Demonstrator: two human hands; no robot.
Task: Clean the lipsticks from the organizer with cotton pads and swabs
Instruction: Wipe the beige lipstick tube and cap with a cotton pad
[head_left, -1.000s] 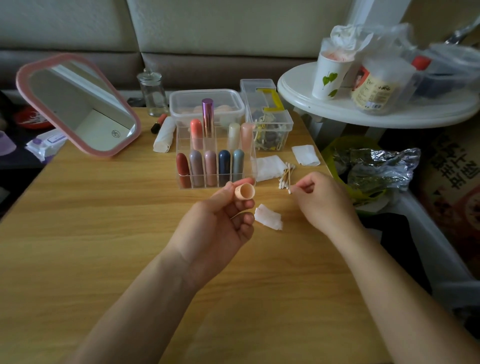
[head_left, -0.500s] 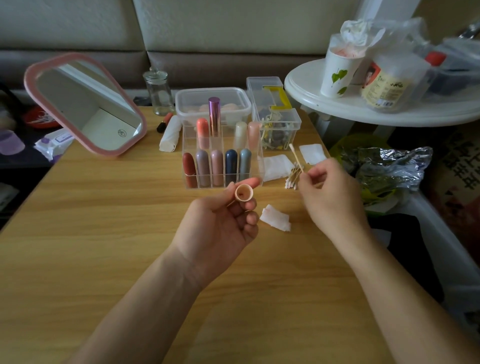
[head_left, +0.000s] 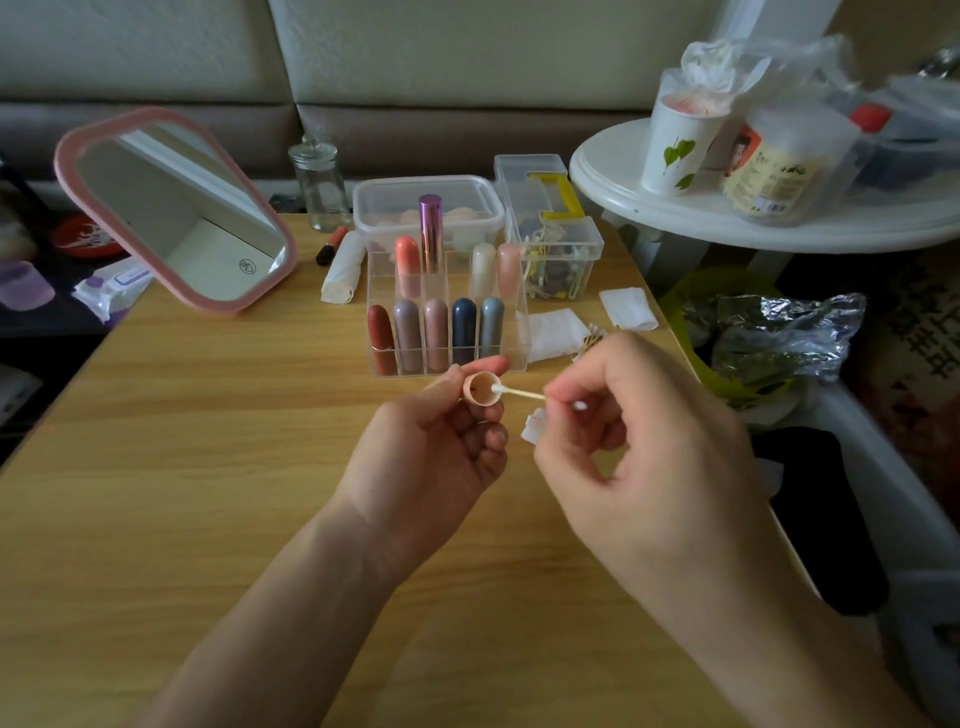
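A peach lipstick cap (head_left: 483, 396) is held above the counter (head_left: 208, 467), just in front of the organizer (head_left: 383, 275), its open end turned sideways. It is pinched between the thumb and fingers of the left hand (head_left: 431, 457). A cotton swab (head_left: 519, 393) is gripped by the right hand (head_left: 639, 447), its white tip placed at the cap's mouth. Capped lipsticks (head_left: 435, 332) are stood upright in the organizer. Cotton pads (head_left: 556, 332) and loose swabs (head_left: 589, 340) are laid just to its right. A pink-framed mirror (head_left: 176, 213) is propped at the far left.

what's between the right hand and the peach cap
Head view: only the cotton swab, pinched by the right hand, white tip at the peach cap.
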